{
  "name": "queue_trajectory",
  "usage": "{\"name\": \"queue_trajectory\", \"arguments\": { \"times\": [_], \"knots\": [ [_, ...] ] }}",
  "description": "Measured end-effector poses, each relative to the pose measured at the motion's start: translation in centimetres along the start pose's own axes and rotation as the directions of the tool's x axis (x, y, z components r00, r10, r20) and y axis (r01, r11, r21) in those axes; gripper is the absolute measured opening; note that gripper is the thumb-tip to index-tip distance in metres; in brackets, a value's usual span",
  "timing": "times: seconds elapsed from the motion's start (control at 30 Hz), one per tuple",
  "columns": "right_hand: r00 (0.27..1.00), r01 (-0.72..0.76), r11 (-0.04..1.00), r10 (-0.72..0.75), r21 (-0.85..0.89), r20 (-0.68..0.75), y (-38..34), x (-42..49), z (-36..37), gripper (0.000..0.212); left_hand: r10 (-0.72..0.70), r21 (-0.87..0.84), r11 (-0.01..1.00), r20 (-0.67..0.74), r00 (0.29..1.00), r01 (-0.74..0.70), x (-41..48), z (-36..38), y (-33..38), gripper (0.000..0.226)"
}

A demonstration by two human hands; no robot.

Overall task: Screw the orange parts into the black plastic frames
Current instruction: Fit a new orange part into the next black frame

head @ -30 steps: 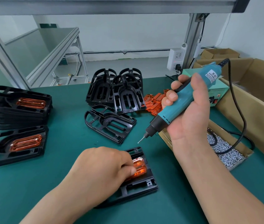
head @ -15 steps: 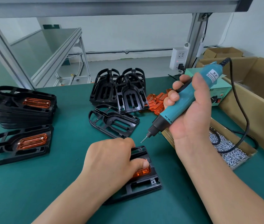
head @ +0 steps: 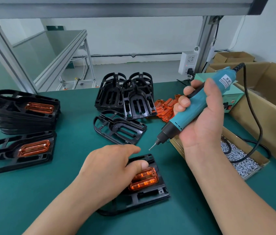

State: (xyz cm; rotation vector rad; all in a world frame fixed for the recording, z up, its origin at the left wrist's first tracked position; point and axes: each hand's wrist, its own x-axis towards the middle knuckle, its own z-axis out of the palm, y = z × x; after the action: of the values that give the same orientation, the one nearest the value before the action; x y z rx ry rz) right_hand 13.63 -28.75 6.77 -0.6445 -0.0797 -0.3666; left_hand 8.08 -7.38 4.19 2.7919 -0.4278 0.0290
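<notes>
A black plastic frame (head: 152, 194) lies on the green mat near me with an orange part (head: 145, 181) seated in it. My left hand (head: 112, 168) rests on the frame, its thumb pressing the orange part's upper edge and the forefinger stretched out over the frame's far end. My right hand (head: 201, 122) grips a teal electric screwdriver (head: 193, 111), tilted, its bit (head: 151, 147) hanging just above and right of the frame's far corner. An empty frame (head: 119, 128) lies behind. Loose orange parts (head: 165, 107) sit beside a pile of empty frames (head: 125, 92).
Finished frames with orange parts are stacked at the left (head: 23, 112), one lying flat in front (head: 18, 150). A shallow cardboard tray of screws (head: 242, 160) sits at right, crossed by the screwdriver's cable. Large cardboard boxes (head: 269, 106) line the right edge. A green power unit (head: 232, 99) stands behind.
My left hand has slid back along the frame, uncovering more of the orange part, and the forefinger has stretched out. The screwdriver has stayed at about the same height above the frame.
</notes>
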Motion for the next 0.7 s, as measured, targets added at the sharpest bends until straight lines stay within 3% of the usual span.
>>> {"name": "queue_trajectory", "arguments": {
  "times": [0.13,0.23,0.5,0.7],
  "knots": [
    [1.000,-0.005,1.000,0.005,-0.002,0.008,0.0,0.0,-0.1,0.020,0.013,0.092,0.996,-0.004,1.000,-0.013,-0.3,-0.7,-0.6,0.074],
    [1.000,-0.005,1.000,0.005,-0.002,0.014,0.0,0.0,-0.1,0.021,0.006,0.151,0.988,0.074,0.997,-0.017,-0.4,-0.7,-1.0,0.080],
    [1.000,-0.011,1.000,0.011,0.001,0.007,0.1,-0.1,0.0,0.021,-0.097,0.097,0.992,0.173,0.980,0.081,1.2,-0.1,-0.4,0.056],
    [1.000,-0.015,1.000,0.015,0.002,0.008,0.2,-0.3,0.1,0.022,-0.127,0.073,0.991,0.178,0.976,0.116,1.6,0.1,-0.4,0.059]
  ]
}}
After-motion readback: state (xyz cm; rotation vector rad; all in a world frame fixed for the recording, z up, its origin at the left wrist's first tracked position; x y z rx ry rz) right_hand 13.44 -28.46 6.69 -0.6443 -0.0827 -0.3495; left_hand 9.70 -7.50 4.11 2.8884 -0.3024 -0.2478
